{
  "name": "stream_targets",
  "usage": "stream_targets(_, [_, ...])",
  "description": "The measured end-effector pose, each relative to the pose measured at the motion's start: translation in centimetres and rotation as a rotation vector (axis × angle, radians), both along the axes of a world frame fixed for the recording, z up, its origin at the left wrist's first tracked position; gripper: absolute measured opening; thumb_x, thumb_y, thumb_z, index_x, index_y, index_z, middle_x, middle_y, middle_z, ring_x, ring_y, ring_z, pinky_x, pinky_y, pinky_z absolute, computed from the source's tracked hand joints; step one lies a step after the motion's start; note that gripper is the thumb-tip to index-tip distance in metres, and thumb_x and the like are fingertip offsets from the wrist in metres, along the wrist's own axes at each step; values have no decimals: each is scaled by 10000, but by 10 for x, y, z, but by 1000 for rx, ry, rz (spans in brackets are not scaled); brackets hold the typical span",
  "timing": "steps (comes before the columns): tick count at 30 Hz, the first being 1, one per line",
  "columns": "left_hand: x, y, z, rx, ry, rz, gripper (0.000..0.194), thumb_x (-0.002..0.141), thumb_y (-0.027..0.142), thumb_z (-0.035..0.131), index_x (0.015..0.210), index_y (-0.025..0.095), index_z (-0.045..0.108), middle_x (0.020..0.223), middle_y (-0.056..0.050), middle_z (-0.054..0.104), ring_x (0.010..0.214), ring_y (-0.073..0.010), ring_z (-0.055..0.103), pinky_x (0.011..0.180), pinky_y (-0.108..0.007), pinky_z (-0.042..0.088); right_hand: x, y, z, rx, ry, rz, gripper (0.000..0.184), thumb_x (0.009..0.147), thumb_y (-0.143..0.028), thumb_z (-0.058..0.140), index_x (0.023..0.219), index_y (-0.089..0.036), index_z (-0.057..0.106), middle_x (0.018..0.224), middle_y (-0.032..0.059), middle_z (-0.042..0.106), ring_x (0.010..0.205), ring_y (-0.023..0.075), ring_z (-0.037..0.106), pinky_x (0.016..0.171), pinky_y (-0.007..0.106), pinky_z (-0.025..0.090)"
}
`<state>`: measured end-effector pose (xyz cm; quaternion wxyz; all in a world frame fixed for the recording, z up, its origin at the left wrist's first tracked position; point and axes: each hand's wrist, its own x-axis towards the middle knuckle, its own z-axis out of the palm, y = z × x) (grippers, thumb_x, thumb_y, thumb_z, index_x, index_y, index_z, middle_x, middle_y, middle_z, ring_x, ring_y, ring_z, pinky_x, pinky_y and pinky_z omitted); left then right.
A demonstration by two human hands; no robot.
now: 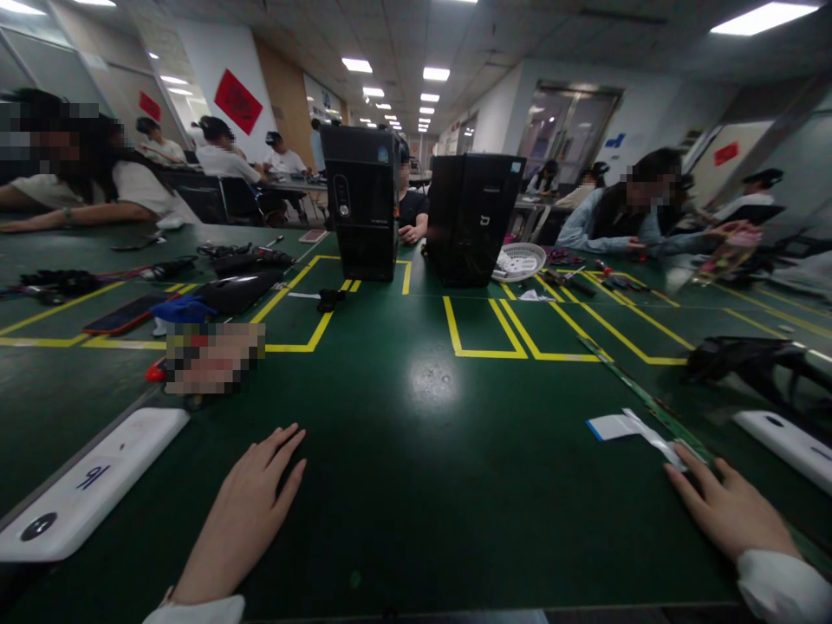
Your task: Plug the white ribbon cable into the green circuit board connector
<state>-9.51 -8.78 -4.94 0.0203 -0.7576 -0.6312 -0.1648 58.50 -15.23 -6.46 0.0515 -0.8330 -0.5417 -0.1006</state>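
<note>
My left hand [250, 498] rests on the green table, palm down with its fingers stretched out, holding nothing. A white elongated casing [123, 459] with a dark oval at its near end lies to its left. On the right, the thumb and index finger of my right hand [731, 503] are at the near end of a white flat ribbon cable [617, 425] with a blue tip, seemingly pinching it. Beside the cable, a long narrow green circuit strip [640, 394] runs diagonally and passes partly under this hand. A second white casing [789, 446] lies beyond the right hand.
Two black computer towers [361, 208] [477, 221] stand mid-table. Yellow tape [490, 354] outlines areas. Cables [61, 282], a red-edged dark panel [123, 314], a blue item [185, 309] and a white basket [520, 262] lie around. Black frame parts [760, 364] sit right. People sit around.
</note>
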Motion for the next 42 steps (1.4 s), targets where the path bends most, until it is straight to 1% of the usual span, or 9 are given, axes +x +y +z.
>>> stream_targets(2, [-1, 0, -1, 4, -1, 2, 597, 935, 554, 347, 1380, 208, 543, 1445, -122, 539, 1308, -314, 524, 1103, -551, 392, -7, 17, 9, -36, 61, -162, 780, 897, -628, 197, 1399, -140, 539, 1300, 309, 546, 1173, 429, 580, 955, 573, 434])
stream_targets(9, [0, -1, -1, 7, -6, -16, 604, 940, 547, 341, 1387, 188, 532, 1449, -125, 531, 1317, -303, 512, 1122, -532, 375, -7, 49, 27, -49, 139, -280, 817, 903, -671, 206, 1444, -131, 494, 1382, 330, 455, 1240, 468, 506, 933, 592, 385])
stream_targets(17, [0, -2, -1, 9, -14, 4, 598, 937, 563, 347, 1384, 215, 538, 1446, -117, 538, 1300, -314, 529, 1101, -547, 398, -7, 50, 30, -14, 219, -296, 828, 884, -708, 271, 1422, -130, 521, 1391, 361, 432, 1280, 503, 451, 929, 626, 364])
stream_targets(23, [1, -2, 2, -2, -19, 1, 615, 937, 569, 326, 1374, 197, 551, 1437, -122, 546, 1293, -322, 535, 1091, -560, 409, -11, 51, 31, -25, 231, -328, 892, 886, -724, 175, 1412, -92, 521, 1411, 356, 402, 1315, 497, 414, 980, 620, 332])
stream_targets(26, [2, -2, 3, 3, -11, 1, 611, 940, 567, 323, 1376, 203, 549, 1439, -119, 544, 1297, -322, 533, 1091, -561, 410, -14, 50, 30, -9, 216, -311, 859, 905, -684, 169, 1385, -77, 542, 1408, 363, 407, 1334, 491, 390, 979, 641, 327])
stream_targets(31, [2, -3, 2, -2, 4, 6, 633, 942, 583, 308, 1386, 196, 540, 1451, -128, 531, 1301, -334, 527, 1084, -576, 410, -15, 49, 29, 11, 73, -177, 762, 938, -597, 180, 1352, -95, 576, 1463, 283, 422, 1390, 469, 298, 998, 696, 292])
stream_targets(35, [-1, -2, -2, 5, 6, -6, 636, 941, 594, 310, 1386, 203, 539, 1452, -122, 531, 1302, -327, 527, 1093, -567, 404, -26, 60, 28, -38, 39, 4, 743, 946, -509, 190, 1362, -8, 548, 1419, 260, 488, 1363, 454, 347, 1070, 605, 313])
stream_targets(38, [-2, 0, -5, 33, 8, -21, 639, 942, 598, 305, 1385, 201, 540, 1452, -122, 531, 1304, -320, 526, 1107, -555, 391, -48, 77, 24, -11, 70, 207, 706, 955, -460, 223, 1354, 27, 542, 1387, 259, 513, 1329, 384, 429, 1121, 489, 328])
stream_targets(42, [-2, 1, -7, 33, 16, -13, 632, 938, 603, 313, 1377, 214, 549, 1441, -124, 542, 1290, -324, 539, 1095, -560, 402, -93, 105, 22, 98, 142, 470, 586, 968, -471, 300, 1330, -108, 583, 1349, 197, 553, 1260, 316, 521, 1073, 495, 419])
